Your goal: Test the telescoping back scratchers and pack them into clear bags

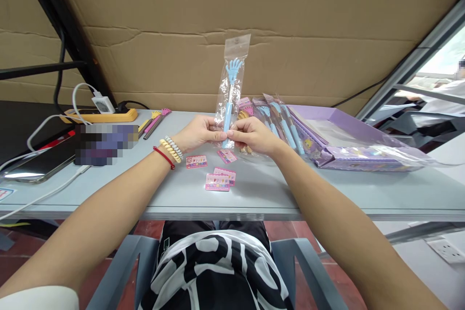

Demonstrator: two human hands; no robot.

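Note:
Upright over the table, a light blue back scratcher [227, 115] with a hand-shaped head sits inside a clear plastic bag [237, 47]. My left hand [198, 133] pinches the lower left of the bag between thumb and fingers. Its lower right is pinched by my right hand [256, 134], and both thumbs meet near the handle's bottom. Below my hands lie several small pink printed cards [217, 182]; two of them overlap. Just beyond my right hand are more bagged blue back scratchers [285, 126], partly hidden by it.
A purple box [334, 157] with plastic wrap over it stands at the right. Unbagged yellow, pink and purple scratchers [157, 123] lie at the back left. Further left are a yellow power strip [116, 116], white cables and a dark phone [39, 162]. Cardboard [174, 68] closes off the back.

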